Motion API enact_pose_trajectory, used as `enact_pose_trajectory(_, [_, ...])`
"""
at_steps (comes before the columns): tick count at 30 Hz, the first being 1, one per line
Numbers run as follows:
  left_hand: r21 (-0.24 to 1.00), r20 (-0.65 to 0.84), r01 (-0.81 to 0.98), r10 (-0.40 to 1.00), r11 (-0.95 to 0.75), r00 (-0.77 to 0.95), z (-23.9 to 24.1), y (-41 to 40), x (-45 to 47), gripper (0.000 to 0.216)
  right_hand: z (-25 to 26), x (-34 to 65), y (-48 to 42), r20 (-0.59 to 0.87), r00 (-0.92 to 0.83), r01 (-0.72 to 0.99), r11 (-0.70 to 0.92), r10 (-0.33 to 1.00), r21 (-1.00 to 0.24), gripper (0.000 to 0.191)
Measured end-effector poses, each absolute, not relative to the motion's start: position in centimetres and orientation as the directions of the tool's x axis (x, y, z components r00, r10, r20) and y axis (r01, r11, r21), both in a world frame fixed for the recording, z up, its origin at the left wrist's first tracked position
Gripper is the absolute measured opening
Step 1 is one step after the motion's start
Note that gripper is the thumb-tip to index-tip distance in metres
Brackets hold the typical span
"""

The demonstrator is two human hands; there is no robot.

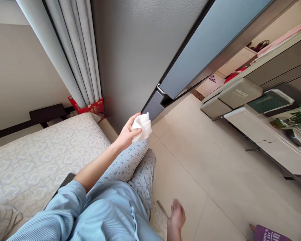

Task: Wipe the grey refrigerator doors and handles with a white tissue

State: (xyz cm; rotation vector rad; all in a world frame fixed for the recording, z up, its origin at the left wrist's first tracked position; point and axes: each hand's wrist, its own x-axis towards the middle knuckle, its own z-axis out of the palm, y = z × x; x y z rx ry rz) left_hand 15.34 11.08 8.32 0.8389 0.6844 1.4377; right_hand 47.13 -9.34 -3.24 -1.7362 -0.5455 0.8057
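In my left hand (129,132) is a crumpled white tissue (142,126), pinched between the thumb and the fingers. The hand is stretched forward above my knees, near the lower door of a tall grey appliance (130,50) that looks like a refrigerator. A metal hinge (161,89) sits between its upper door (203,43) and lower door (154,106), just beyond the tissue. My right hand (176,216) hangs low at my right side over the floor. Its fingers are slightly bent and a little blurred, and no object shows in it.
I sit on a sofa with a quilted cover (52,150); a dark flat device (64,184) lies by my left arm. Grey curtains (75,50) and a red box (95,107) are at the left. A white cabinet (251,125) stands right, a purple item (269,233) lower right.
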Motion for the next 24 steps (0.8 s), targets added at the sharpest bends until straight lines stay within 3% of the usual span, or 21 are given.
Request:
enact_pose_trajectory(3, [0.760, 0.059, -0.647, 0.986, 0.058, 0.159, 10.2, 9.0, 15.3, 0.112, -4.0, 45.9, -5.8, -0.309, 0.688, -0.111, -0.326, 0.657, -0.939, 0.034])
enact_pose_trajectory(7, [0.674, 0.038, -0.712, 0.953, 0.197, 0.299, 11.4, 7.2, 15.5, 0.115, -1.1, 41.4, -0.2, -0.326, 0.482, -0.187, -0.268, 0.813, -0.945, 0.050])
enact_pose_trajectory(11, [0.601, 0.006, -0.727, 0.909, 0.331, 0.418, 11.6, 6.0, 15.7, 0.098, 3.6, 36.4, 2.6, -0.208, 0.214, -0.292, -0.141, 0.954, -0.946, 0.045])
enact_pose_trajectory(18, [0.504, -0.054, -0.734, 0.865, 0.455, 0.499, 10.5, 5.1, 16.1, 0.085, 9.0, 31.8, 3.7, -0.120, -0.103, -0.325, -0.148, 0.987, -0.934, 0.059])
enact_pose_trajectory(20, [0.494, -0.059, -0.736, 0.863, 0.462, 0.502, 9.9, 5.0, 16.1, 0.087, 9.5, 31.4, 4.1, -0.140, -0.067, -0.313, -0.154, 0.988, -0.937, 0.056])
enact_pose_trajectory(24, [0.419, -0.090, -0.766, 0.862, 0.488, 0.500, 9.0, 4.9, 15.7, 0.095, 9.4, 31.4, 4.5, -0.078, 0.198, -0.183, -0.041, 0.977, -0.982, 0.046])
